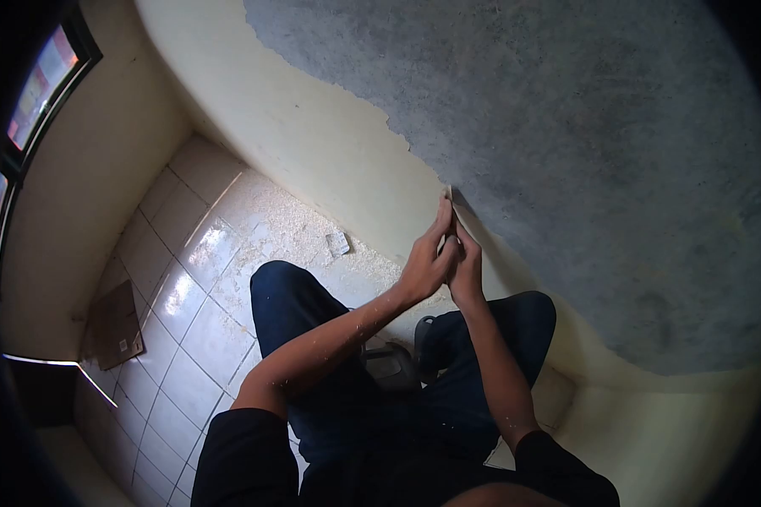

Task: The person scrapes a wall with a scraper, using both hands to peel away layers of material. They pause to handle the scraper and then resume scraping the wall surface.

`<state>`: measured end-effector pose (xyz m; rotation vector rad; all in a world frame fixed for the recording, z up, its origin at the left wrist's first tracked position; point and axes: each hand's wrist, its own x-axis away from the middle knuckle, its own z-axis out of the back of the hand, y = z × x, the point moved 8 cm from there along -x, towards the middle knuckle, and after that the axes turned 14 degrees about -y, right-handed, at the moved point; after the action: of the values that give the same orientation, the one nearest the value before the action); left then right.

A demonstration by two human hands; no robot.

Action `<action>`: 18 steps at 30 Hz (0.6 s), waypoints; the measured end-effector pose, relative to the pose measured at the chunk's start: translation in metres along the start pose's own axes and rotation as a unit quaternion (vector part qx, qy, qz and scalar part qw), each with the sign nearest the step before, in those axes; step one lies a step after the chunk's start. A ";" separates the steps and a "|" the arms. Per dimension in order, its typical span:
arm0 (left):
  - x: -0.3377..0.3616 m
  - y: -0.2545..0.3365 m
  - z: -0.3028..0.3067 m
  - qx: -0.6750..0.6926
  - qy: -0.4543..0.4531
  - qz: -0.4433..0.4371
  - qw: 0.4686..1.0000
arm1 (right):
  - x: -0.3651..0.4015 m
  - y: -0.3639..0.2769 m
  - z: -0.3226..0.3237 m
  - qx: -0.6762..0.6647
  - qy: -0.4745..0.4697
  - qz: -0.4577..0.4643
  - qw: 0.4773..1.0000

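Both of my hands are together in front of the wall, gripping one small scraper (449, 192). Only its thin tip shows past the fingers; most of the tool is hidden. My left hand (425, 260) is closed on it with fingers stretched along it toward the tip. Pressed beside it, my right hand (467, 266) is closed around the handle. The tip touches the wall at the ragged border between the cream paint (338, 144) and the bare grey surface (583, 169).
Pale flakes (292, 224) litter the white tiled floor (220, 338) along the wall's foot. A crumpled scrap (337, 244) lies among them. On the left are a brown board (114, 325) and a dark-framed window (46, 93). My bent knees flank my arms.
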<state>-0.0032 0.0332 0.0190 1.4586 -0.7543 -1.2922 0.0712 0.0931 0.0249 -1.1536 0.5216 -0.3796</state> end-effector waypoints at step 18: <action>-0.005 0.001 0.004 0.044 -0.031 0.029 0.998 | -0.003 -0.002 -0.006 -0.053 0.036 -0.001 0.998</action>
<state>-0.0081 0.0363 0.0218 1.4625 -0.8981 -1.2787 0.0653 0.0894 0.0253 -1.2467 0.6088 -0.3993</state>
